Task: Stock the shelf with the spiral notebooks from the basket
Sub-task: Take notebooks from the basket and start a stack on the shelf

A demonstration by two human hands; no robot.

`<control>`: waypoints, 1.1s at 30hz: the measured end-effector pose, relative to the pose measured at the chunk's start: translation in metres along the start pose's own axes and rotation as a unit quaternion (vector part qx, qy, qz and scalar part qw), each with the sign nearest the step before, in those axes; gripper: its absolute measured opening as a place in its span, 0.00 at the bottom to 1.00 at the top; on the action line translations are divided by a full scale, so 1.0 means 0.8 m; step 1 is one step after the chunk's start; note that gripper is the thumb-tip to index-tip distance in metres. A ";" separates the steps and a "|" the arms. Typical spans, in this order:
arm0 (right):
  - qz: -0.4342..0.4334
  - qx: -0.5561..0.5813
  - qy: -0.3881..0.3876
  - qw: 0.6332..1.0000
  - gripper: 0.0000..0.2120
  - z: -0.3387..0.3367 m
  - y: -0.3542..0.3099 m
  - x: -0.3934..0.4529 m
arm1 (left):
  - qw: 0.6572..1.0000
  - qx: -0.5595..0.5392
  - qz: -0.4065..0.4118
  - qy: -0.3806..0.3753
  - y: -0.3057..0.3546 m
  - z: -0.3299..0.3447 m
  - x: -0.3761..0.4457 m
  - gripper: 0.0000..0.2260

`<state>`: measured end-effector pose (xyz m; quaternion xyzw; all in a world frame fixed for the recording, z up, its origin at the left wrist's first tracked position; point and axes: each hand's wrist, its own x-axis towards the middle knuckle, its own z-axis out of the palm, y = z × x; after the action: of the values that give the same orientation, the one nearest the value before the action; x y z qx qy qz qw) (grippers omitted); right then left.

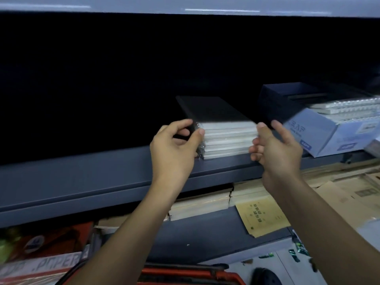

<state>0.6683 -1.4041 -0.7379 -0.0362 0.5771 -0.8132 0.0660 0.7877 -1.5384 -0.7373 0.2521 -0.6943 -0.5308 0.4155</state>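
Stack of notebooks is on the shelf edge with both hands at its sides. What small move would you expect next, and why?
Probably a short push of the stack of notebooks deeper onto the shelf. Its front sits at the shelf lip, the left hand grips its spiral side, and the right hand is at the other side, contact unclear.

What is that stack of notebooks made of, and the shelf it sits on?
The stack of spiral notebooks looks like paper: pale page edges show, under a matte black cover that may be card or plastic. The shiny crinkles by the left hand suggest clear wrap. The shelf looks like grey painted metal, smooth and thin-edged.
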 end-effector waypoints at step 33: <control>0.184 -0.581 -0.193 0.769 0.16 -0.190 0.233 -0.327 | 0.813 0.266 -0.370 -0.363 -0.197 -0.157 -0.407 0.26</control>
<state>0.9186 -1.2839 -0.9600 -0.1176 0.9101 -0.2709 0.2907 1.0511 -1.3954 -0.9763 0.3798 -0.7627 -0.4923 -0.1777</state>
